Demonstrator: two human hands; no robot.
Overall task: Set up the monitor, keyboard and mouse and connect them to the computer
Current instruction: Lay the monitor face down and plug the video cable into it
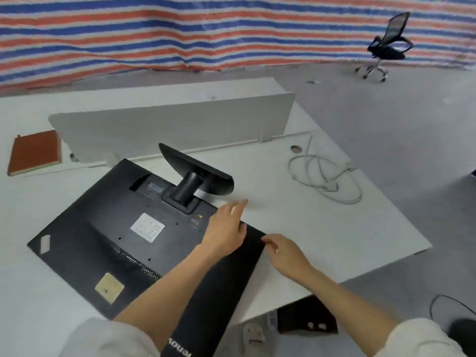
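A striped sheet point(180, 34) in red, blue and white hangs across the top of the frame as a backdrop. Below it lies a grey floor point(386, 119). A black office chair point(390, 45) on a chrome wheeled base stands alone in the upper right. A white tabletop point(322, 228) fills the middle of the frame, with a pale divider panel point(175, 124) standing upright along its far edge. The light is soft and even.

The scene is lit evenly by soft, diffuse light; only faint shadows are cast on the white tabletop point(296, 228). No glare is seen. Slight softness is spread throughout, and the left hand point(226, 228) is motion-blurred. Straight edges are bowed by wide-angle distortion toward the borders.
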